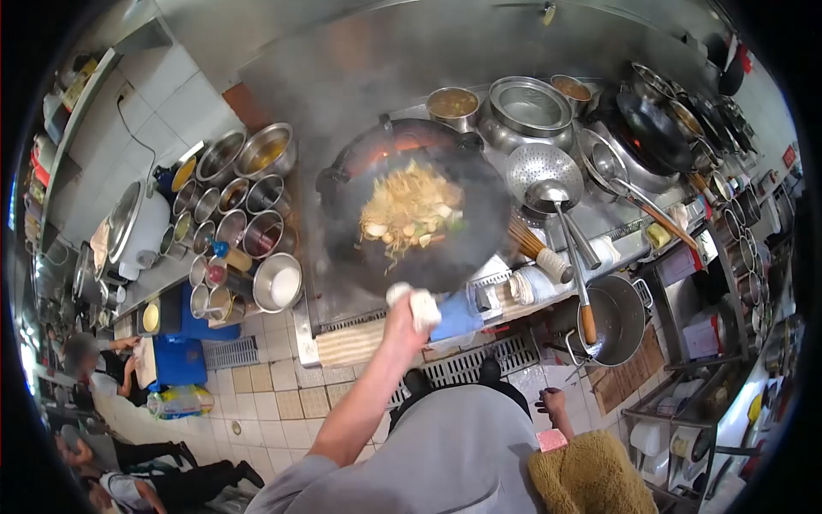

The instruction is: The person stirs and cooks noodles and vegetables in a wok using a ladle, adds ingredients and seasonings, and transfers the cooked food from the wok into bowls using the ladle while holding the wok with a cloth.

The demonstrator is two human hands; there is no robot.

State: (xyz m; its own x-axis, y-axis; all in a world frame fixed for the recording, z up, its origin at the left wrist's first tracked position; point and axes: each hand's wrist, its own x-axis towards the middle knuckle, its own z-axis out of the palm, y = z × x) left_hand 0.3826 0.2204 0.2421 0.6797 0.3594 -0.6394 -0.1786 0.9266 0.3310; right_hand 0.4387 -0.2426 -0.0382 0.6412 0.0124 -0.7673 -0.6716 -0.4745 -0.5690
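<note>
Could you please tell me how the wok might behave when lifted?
The wok is likely heavy, being wide, with food inside. That loose food would probably slide if tilted. Its curved shape may let it rock when pushed.

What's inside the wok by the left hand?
The wok holds a heap of food: pale pieces, thin strands and a little green. The wok's surface beneath the heap is covered, so it can't be seen; finer detail is blurred.

Red wall sign (789,157) — illegible, no readable text
</note>
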